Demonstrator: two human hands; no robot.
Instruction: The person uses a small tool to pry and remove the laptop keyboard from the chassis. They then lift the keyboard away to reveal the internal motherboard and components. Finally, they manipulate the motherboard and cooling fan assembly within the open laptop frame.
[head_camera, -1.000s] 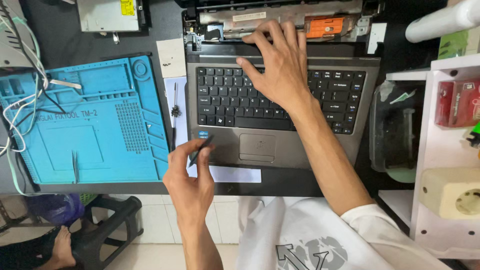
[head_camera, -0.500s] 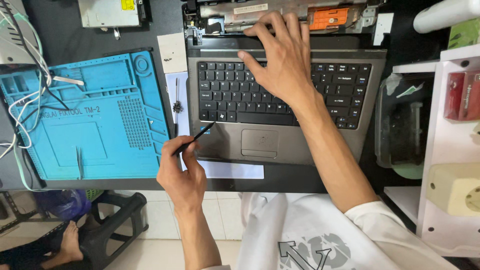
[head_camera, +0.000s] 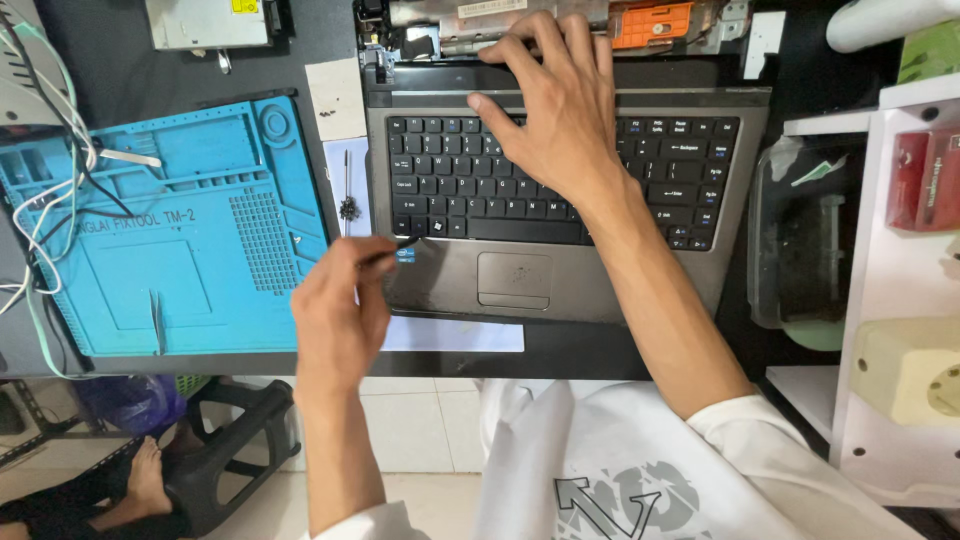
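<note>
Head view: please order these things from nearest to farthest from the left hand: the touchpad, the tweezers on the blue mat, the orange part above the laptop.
From the left hand:
1. Touchpad, just to its right on the laptop's palm rest.
2. Tweezers, to its left on the blue mat.
3. Orange part, far up and right, beyond the keyboard.

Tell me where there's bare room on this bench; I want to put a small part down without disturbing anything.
Freest: the flat panel of the blue mat, between its grid patch and tweezers. The palm rest right of the touchpad is bare too. Crowded: the mat's left edge under cables, and the keyboard beneath the right hand.
</note>
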